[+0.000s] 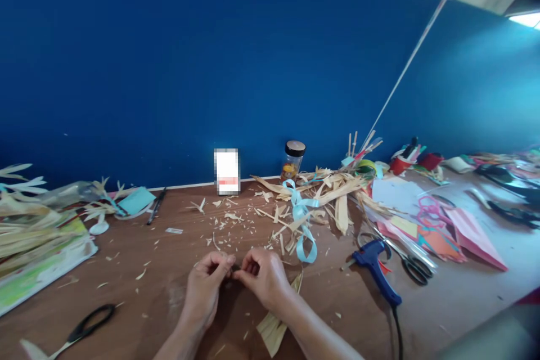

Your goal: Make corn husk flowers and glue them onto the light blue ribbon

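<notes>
Close together over the brown table [160,287], my left hand [207,284] and my right hand [265,277] both pinch with thumb and fingertips. A small dark bit shows between the fingertips, too small to name. Under my right forearm lies a strip of dried husk [272,333], partly hidden by the arm. Pale husk scraps [232,230] are scattered just beyond my fingers. Right of them, a curled light blue ribbon [300,214] lies across a heap of dried husks [337,194].
A blue glue gun [377,270] with its cord and black-handled scissors [415,270] lie at the right. Another pair of scissors [90,323] is at the front left. A lidded jar [294,158] stands by the blue wall [211,67]. Husk bundles [29,236] lie far left.
</notes>
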A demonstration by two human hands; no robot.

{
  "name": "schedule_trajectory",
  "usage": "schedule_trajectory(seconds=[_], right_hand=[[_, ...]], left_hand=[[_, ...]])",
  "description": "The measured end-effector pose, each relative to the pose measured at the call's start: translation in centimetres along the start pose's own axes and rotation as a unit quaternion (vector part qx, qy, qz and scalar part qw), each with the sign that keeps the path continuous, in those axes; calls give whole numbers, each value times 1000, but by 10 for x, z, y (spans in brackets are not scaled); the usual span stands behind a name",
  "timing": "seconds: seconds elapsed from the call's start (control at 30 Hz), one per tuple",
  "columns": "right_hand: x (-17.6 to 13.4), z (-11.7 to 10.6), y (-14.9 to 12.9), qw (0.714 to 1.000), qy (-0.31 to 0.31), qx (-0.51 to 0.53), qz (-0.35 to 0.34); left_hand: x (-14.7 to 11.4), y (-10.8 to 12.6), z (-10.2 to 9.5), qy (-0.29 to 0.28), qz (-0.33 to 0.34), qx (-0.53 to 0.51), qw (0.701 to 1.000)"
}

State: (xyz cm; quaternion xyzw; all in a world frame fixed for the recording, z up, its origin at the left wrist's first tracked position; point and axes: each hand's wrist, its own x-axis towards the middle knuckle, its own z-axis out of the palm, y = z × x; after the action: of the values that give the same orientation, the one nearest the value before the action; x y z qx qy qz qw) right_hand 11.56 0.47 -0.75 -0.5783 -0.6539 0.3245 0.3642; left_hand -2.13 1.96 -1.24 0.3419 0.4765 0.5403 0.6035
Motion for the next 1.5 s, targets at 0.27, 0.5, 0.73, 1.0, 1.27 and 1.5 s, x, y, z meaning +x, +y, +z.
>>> schedule_trajectory(seconds=[0.27, 0.5, 0.73, 1.0, 1.27, 1.5], right_hand=[[-10, -14, -26, 983, -43, -100, -149], [-41, -29, -57, 909, -138, -300, -255], [-87, -25, -27, 893, -199, -181, -362], [-113, -44, -6, 930, -210, -170, -248], [-102, -79, -11, 907, -128, -378, -135], [-61, -69, -7, 861, -133, -467, -152]], left_hand=[[6, 2, -4, 34, 107, 102, 988], [1, 2, -8, 83, 160, 263, 948], [-15, 4, 2, 52, 186, 301, 934], [-26, -1, 4, -3, 203, 248, 947], [-23, -6, 3, -12, 280, 328, 902], [-18, -10, 2, -22, 367, 377, 850]])
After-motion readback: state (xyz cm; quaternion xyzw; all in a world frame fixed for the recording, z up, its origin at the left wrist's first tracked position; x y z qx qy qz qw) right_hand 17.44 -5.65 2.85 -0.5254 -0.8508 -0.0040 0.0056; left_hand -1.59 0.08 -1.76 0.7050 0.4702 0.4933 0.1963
